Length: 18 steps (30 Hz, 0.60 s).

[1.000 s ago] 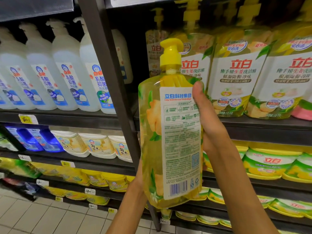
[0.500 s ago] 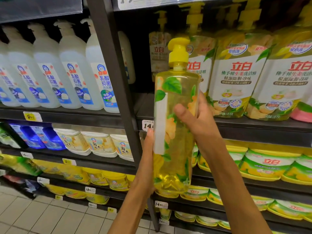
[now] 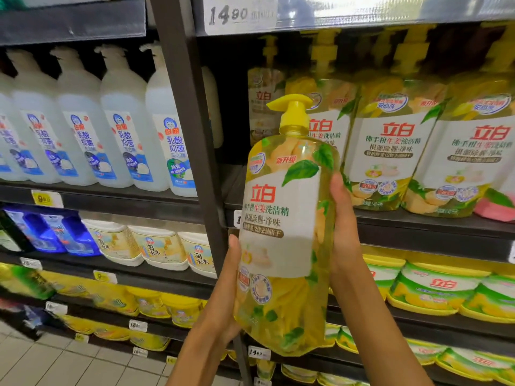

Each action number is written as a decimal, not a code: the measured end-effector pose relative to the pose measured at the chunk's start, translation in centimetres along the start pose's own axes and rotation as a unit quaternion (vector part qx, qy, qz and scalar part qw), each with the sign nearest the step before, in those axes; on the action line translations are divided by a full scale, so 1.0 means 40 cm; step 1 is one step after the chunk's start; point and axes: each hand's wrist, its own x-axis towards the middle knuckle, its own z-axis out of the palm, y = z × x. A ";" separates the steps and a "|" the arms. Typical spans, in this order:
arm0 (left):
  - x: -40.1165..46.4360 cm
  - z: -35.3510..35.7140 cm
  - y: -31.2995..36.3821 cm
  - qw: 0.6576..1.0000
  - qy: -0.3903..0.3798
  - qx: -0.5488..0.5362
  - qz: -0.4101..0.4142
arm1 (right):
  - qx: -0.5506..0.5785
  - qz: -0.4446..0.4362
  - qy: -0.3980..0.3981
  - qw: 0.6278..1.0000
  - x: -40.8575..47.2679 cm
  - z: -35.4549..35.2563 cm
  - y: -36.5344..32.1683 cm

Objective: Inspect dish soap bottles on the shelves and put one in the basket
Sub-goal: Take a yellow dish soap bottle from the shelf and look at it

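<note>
In the lower middle of the frame, two bare forearms rose from the bottom edge and held a yellow dish soap bottle (image 3: 281,232) upright between them, in front of the shelves rather than on any of them. The left hand (image 3: 223,299) cupped the bottle's lower left side, its thumb lying up along the edge of the label and the other fingers hidden behind the bottle. The right hand (image 3: 341,227) gripped the right side higher up, thumb pressed along the clear plastic and the remaining fingers wrapped out of sight around the back. The bottle's white front label with red characters faced the camera, and its yellow pump top (image 3: 292,110) pointed toward the left of the frame. Just behind the bottle stood a dark upright post (image 3: 192,135) dividing the shelving into two bays. In the right bay, at the same height as the pump, a row of matching yellow bottles (image 3: 390,151) stood on a dark shelf (image 3: 432,221), with a pink item (image 3: 496,207) at the far right edge. Below them lay yellow and green refill packs (image 3: 440,288). In the left bay, the upper left held a row of white bottles (image 3: 125,129) with blue labels; under them sat blue pouches (image 3: 50,232) and cream-coloured packs (image 3: 161,246). A price tag (image 3: 239,13) reading 14.80 hung at the top centre. Pale floor tiles (image 3: 69,363) showed at the lower left.
</note>
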 end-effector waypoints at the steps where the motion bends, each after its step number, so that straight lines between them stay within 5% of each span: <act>1: -0.003 0.002 0.001 1.000 0.003 0.015 0.010 | -0.002 0.020 0.006 1.000 0.006 -0.002 -0.006; 9: 0.001 0.017 0.016 0.979 0.061 0.149 0.121 | -0.137 0.019 0.020 0.990 0.032 -0.001 -0.045; 18: 0.016 0.016 0.010 0.953 0.048 0.234 0.186 | -0.165 -0.018 0.036 0.986 0.016 -0.034 -0.033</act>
